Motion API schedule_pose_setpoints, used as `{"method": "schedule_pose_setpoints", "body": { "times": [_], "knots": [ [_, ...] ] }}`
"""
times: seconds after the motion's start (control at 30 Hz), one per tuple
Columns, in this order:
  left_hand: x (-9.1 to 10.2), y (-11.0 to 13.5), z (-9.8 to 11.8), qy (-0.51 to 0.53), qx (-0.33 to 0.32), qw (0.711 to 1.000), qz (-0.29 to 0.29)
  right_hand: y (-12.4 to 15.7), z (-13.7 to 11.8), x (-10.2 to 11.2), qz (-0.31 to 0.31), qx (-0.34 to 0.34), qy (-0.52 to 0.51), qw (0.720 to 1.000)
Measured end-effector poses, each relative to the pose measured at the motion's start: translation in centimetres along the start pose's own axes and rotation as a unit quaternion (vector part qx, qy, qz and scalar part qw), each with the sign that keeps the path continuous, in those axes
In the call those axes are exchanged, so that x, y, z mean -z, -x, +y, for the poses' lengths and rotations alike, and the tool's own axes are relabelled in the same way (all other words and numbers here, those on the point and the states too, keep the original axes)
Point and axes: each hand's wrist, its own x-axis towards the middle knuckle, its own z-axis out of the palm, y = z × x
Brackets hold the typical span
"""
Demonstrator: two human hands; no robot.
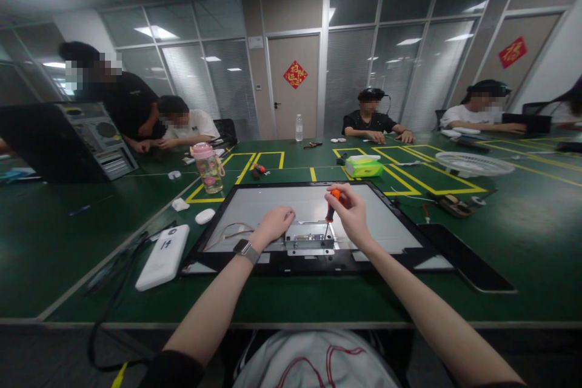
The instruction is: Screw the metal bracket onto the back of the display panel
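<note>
A screwdriver (330,205) with an orange and black handle stands nearly upright in my right hand (350,212), the fingers closed round its top. Its shaft points down at the right end of a silver metal bracket (307,237). That bracket lies on the grey back of a flat display panel (382,218) with a black frame. My left hand (274,225) rests at the bracket's upper left corner, fingers bent loosely and lying on it or just beside it; contact is hard to make out. Thin wires (227,231) run across the panel at the left.
Left of the panel lie a white power bank (162,256), a white case (205,216), a bottle (209,170) and a computer tower (91,139). A black slab (468,257) lies right. Behind are a tissue pack (364,166) and another screwdriver (259,170). Several people sit or stand across.
</note>
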Motion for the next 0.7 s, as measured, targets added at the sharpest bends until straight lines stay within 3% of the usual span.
{"method": "schedule_pose_setpoints", "body": {
  "times": [0.23,0.47,0.7],
  "knots": [
    [-0.1,0.0,-0.1,0.0,-0.005,1.0,0.002,-0.6,1.1,0.4,-0.023,-0.078,-0.103,0.991],
    [0.0,0.0,0.0,0.0,0.001,1.0,0.002,-0.7,0.1,0.0,-0.05,-0.107,-0.197,0.973],
    [0.0,0.0,0.1,0.001,0.0,1.0,0.001,-0.9,0.1,0.3,-0.078,-0.209,-0.302,0.927]
  ]
}}
